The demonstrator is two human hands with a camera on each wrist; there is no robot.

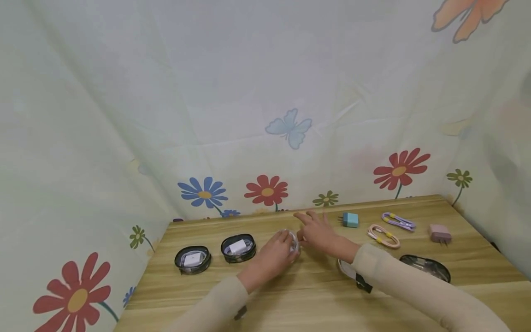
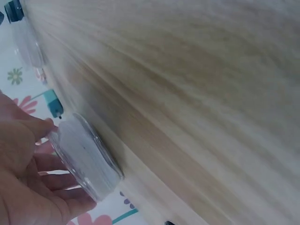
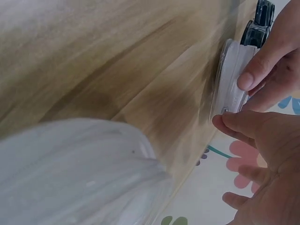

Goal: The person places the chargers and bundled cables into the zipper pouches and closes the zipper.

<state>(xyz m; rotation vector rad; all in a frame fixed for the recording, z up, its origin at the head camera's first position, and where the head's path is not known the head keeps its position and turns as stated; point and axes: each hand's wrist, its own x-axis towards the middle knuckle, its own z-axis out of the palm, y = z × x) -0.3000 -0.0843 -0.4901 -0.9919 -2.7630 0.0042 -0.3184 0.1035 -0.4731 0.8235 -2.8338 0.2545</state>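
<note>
A clear oval plastic case (image 1: pixel 294 240) with something white inside stands at the middle of the table. My left hand (image 1: pixel 277 251) holds it, its thumb on one side and its fingers on the other in the left wrist view, where the case (image 2: pixel 89 159) shows side-on. From the right, my right hand (image 1: pixel 321 236) reaches the near end of the case (image 3: pixel 229 77); thumb and index fingertip pinch its edge there, with the other fingers spread away. A second clear case (image 3: pixel 84 173) lies close below the right wrist, partly hidden by the sleeve in the head view.
Two black-rimmed cases (image 1: pixel 192 259) (image 1: pixel 238 248) with white chargers and cables stand on the left. To the right lie a teal charger (image 1: pixel 350 220), a purple cable (image 1: pixel 398 221), a peach cable (image 1: pixel 383 236), a pink charger (image 1: pixel 439 234) and a black-rimmed case (image 1: pixel 427 267). A flowered curtain (image 1: pixel 232 152) hangs behind.
</note>
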